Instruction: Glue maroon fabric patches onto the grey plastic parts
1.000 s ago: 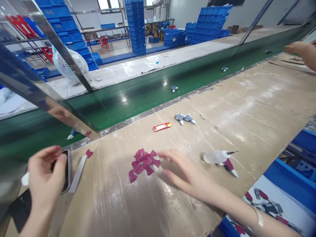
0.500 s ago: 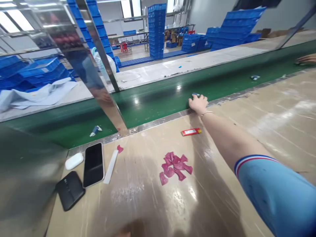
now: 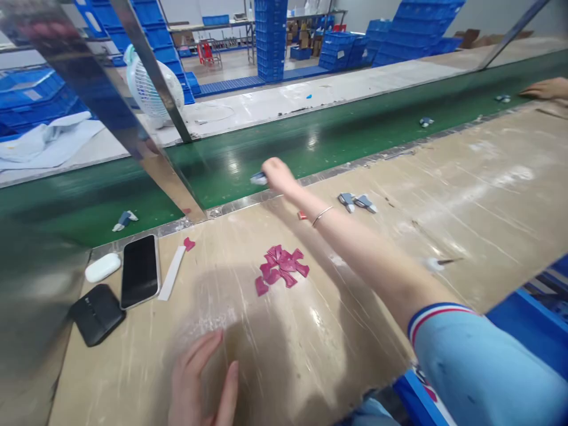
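Observation:
My right hand [image 3: 278, 175] reaches over the green conveyor belt [image 3: 222, 177] with its fingers closed on a small grey-blue and white piece [image 3: 258, 178], slightly blurred. Low in the view, my left hand [image 3: 202, 378] is held over the worktable [image 3: 146, 349], fingers apart and nothing in them. Between the hands lies a loose pile of dark pink, curved flat pieces [image 3: 284, 265]. Two grey-and-white pieces, one of them a small clip-like part [image 3: 364, 203], rest on the table right of my forearm. My forearm covers most of a red lighter [image 3: 302, 215].
At the left lie a phone [image 3: 139, 272], a white case [image 3: 102, 267], a black flat case [image 3: 96, 315] and a white strip [image 3: 172, 273]. A metal post [image 3: 168, 177] stands at the belt's edge. Another person's hand [image 3: 545, 89] is at the far right. Blue crates [image 3: 528, 331] stand below right.
My right hand has moved left along the belt with the grey-blue piece. My left hand has come into view from below. Grey-and-white parts now show beside my forearm.

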{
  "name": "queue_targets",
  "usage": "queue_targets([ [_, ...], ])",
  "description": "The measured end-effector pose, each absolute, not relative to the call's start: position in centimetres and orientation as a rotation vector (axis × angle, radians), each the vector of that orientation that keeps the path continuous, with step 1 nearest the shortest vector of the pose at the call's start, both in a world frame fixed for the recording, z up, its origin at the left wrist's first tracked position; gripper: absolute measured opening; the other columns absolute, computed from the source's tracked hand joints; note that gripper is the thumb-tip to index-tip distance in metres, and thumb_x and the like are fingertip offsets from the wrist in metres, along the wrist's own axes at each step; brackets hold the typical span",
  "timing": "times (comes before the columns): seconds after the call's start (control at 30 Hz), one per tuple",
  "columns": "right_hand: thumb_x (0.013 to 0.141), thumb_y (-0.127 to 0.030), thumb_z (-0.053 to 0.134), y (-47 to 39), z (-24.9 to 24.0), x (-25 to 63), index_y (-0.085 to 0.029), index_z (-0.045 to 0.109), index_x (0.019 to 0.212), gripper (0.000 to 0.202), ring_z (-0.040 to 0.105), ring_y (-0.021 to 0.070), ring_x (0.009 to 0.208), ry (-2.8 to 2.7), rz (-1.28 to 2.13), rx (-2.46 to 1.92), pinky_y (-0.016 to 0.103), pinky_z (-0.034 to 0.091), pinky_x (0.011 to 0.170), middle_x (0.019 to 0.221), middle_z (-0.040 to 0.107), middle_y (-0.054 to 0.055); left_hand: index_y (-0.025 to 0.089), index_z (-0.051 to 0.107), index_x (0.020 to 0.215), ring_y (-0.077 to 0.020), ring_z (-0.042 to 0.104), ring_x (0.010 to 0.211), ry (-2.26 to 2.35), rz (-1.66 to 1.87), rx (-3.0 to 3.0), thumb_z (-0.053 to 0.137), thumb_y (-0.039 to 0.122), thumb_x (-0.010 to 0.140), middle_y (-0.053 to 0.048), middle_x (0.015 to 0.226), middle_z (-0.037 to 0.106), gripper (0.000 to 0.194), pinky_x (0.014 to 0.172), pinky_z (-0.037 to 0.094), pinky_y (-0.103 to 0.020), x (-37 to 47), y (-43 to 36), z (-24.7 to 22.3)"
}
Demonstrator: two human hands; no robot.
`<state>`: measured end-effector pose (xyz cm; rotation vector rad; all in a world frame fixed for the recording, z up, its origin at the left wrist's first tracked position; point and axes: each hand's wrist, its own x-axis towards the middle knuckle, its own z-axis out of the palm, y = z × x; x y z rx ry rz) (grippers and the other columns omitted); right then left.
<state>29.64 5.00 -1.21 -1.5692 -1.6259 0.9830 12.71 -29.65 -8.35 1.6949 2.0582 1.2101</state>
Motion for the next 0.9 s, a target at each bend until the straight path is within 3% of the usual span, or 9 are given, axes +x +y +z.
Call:
queue_targets([
  [0.1,0.090,-0.017,0.070,-3.3,0.3,26.2,-0.021,0.060,0.088,0.011,0.063,0.0105,0.075,-1.908,1.345,-1.147,0.022,0.053,0.069,0.086,0.067,-0.005,0.033,0.049,0.152,-0.0307,0.065,0.131,1.979,1.275,1.671,0.078,0.036,0.093,-0.010,0.144,0.060,0.066,0.114,0.057,-0.051,13.0,-29.9,-9.0],
  [0.17,0.084,-0.016,0.072,-8.7,0.6,26.2,-0.022,0.054,0.100,0.025,0.063,0.0109,0.073,-2.276,1.819,-0.545,0.022,0.051,0.067,0.083,0.065,-0.005,0.037,0.040,0.159,-0.0271,0.068,0.124,1.887,1.308,1.554,0.081,0.035,0.091,-0.010,0.148,0.057,0.079,0.104,0.064,-0.042,13.1,-30.6,-9.3],
  [0.23,0.082,-0.017,0.074,-12.9,0.1,27.7,-0.023,0.044,0.108,0.040,0.061,0.0106,0.068,-2.471,2.053,-0.350,0.022,0.049,0.064,0.080,0.062,-0.008,0.038,0.050,0.153,-0.0245,0.073,0.111,1.819,1.281,1.447,0.083,0.037,0.090,-0.008,0.140,0.063,0.070,0.090,0.067,-0.034,13.9,-31.6,-9.3],
  [0.33,0.086,-0.015,0.073,-16.9,-2.1,31.4,-0.024,0.038,0.120,0.049,0.054,0.0087,0.061,-2.338,2.182,-0.526,0.022,0.044,0.063,0.073,0.056,-0.012,0.035,0.070,0.131,-0.0240,0.074,0.099,1.729,1.261,1.347,0.086,0.048,0.087,-0.004,0.118,0.070,0.050,0.082,0.068,-0.032,16.3,-32.6,-9.0],
  [0.5,0.092,-0.064,0.071,-21.2,-7.0,38.8,-0.028,0.034,0.141,0.071,0.052,0.0117,0.067,-1.506,2.096,-0.711,0.028,0.044,0.067,0.087,0.061,-0.005,0.031,0.073,0.120,-0.0196,0.074,0.093,1.602,1.214,1.146,0.085,0.063,0.084,-0.005,0.119,0.062,0.049,0.082,0.068,-0.030,19.7,-32.3,-8.9],
  [0.57,0.088,-0.089,0.054,-22.1,-8.4,41.9,-0.030,0.042,0.138,0.078,0.036,0.0114,0.056,-1.149,1.878,-0.762,0.028,0.035,0.056,0.083,0.057,-0.006,0.032,0.072,0.120,-0.0187,0.077,0.094,1.582,1.221,1.091,0.085,0.062,0.085,-0.007,0.139,0.058,0.048,0.083,0.069,-0.031,19.9,-31.8,-8.9],
  [0.63,0.089,-0.096,0.030,-22.0,-9.3,44.7,-0.029,0.052,0.133,0.083,0.018,0.0131,0.052,-0.877,1.714,-0.859,0.029,0.024,0.049,0.074,0.046,-0.007,0.033,0.071,0.122,-0.0201,0.079,0.098,1.592,1.202,1.038,0.085,0.063,0.084,-0.007,0.155,0.054,0.050,0.085,0.070,-0.032,19.7,-31.5,-8.8],
  [0.7,0.092,-0.093,0.026,-21.1,-9.9,47.0,-0.027,0.062,0.124,0.081,0.008,0.0153,0.053,-0.748,1.558,-0.899,0.031,0.021,0.046,0.070,0.036,-0.008,0.033,0.069,0.128,-0.0223,0.079,0.103,1.634,1.148,0.993,0.084,0.067,0.083,-0.008,0.157,0.058,0.058,0.086,0.069,-0.030,19.5,-31.3,-8.6],
  [0.9,0.091,-0.053,0.071,-17.4,-10.0,49.4,-0.024,0.067,0.089,0.029,0.004,0.0164,0.055,-0.740,1.396,-0.877,0.029,0.030,0.046,0.063,0.019,-0.011,0.031,0.066,0.133,-0.0192,0.079,0.101,1.714,1.117,0.986,0.084,0.064,0.082,-0.007,0.146,0.068,0.063,0.089,0.067,-0.026,19.1,-30.9,-8.0],
])
